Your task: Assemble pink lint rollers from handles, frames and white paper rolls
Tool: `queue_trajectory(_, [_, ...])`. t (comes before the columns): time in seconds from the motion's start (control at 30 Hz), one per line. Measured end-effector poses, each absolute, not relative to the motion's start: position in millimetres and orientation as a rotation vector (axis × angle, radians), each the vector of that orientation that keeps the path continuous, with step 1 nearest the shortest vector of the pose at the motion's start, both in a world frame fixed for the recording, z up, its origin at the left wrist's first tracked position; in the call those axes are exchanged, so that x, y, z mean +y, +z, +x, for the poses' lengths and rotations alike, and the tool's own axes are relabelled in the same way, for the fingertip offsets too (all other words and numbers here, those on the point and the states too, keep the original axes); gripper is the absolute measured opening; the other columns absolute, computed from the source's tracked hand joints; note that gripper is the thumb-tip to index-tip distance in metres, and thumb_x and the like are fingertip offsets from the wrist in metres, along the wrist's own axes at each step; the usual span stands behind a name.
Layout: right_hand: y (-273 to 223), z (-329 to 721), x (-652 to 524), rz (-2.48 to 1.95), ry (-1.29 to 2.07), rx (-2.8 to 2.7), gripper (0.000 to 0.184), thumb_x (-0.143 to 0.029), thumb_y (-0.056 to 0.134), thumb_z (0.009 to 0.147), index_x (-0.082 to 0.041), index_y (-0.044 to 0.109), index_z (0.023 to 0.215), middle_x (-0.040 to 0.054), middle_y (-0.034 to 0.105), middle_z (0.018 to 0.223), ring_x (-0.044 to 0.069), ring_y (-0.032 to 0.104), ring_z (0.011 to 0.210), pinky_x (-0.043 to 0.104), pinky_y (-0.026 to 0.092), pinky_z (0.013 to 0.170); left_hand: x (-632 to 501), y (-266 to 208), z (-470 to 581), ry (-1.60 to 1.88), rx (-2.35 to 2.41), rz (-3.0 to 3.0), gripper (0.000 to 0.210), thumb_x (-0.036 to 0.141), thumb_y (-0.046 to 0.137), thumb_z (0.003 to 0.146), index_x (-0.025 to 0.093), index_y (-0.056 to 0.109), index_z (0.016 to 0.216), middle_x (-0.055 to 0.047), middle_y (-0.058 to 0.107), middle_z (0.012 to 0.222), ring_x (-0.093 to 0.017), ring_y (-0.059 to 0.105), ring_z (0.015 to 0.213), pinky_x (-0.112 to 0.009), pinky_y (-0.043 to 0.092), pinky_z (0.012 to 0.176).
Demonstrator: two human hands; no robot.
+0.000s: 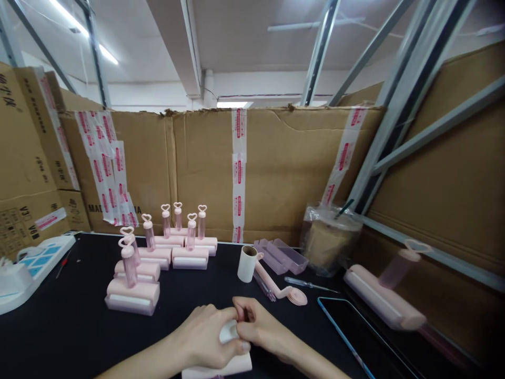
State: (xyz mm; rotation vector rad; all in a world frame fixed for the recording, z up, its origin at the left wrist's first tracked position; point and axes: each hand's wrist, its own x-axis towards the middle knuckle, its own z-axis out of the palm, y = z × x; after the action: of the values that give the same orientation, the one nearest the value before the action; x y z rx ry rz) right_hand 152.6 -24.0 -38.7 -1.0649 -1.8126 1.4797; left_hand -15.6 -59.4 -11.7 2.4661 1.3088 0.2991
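Low at the front of the black table, my left hand [207, 337] is closed around a white roll [229, 331], thumb and fingers on either side of it. My right hand [260, 329] is closed too, with its thumb and bent index finger pinching at the roll's edge; its fingertips are partly hidden. Under my hands lies a pale pink lint roller body [236, 365], largely covered by the left hand. Beyond them stands a white paper roll [247, 264] on end, beside a loose pink handle part [278, 289] with a round end.
Several pink lint rollers [133, 295] with heart-topped handles stand at left. Clear purple covers [281, 256], a screwdriver [310, 285] and a plastic-wrapped cup [331, 242] lie farther back. At right are a phone [347, 326] and another lint roller [384, 297]; far left, a power strip [37, 271]. Cardboard [205, 168] walls the back.
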Motion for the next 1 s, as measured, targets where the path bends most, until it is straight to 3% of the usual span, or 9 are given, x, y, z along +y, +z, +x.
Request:
queue_trajectory(0.6, [-45.8, 149.2, -21.6, -1.092, 1.472, -1.735, 0.021, -0.012, 0.050, 0.056, -0.021, 0.031, 0.055, -0.0107, 0.029, 0.046, 0.005, 0.023, 0.046, 0.021, 0.014, 0.044, -48.5, -10.1, -19.6, 0.138, 1.270, 2.544, 0.044, 0.053, 0.041, 0.087, 0.021, 0.059, 0.110, -0.014, 0.070, 0.096, -0.035, 0.066, 0.090, -0.039, 0.050, 0.071])
queue_trajectory(1.0, [-46.6, 151.0, -24.2, -1.136, 1.592, -1.672, 0.019, -0.019, 0.052, 0.064, -0.021, 0.033, 0.060, -0.0121, 0.038, 0.044, 0.002, 0.026, 0.034, 0.015, 0.015, 0.034, -38.2, -9.4, -24.5, 0.095, 1.199, 2.487, 0.040, 0.052, 0.039, 0.088, 0.026, 0.057, 0.111, -0.005, 0.071, 0.089, -0.026, 0.067, 0.082, -0.027, 0.043, 0.063])
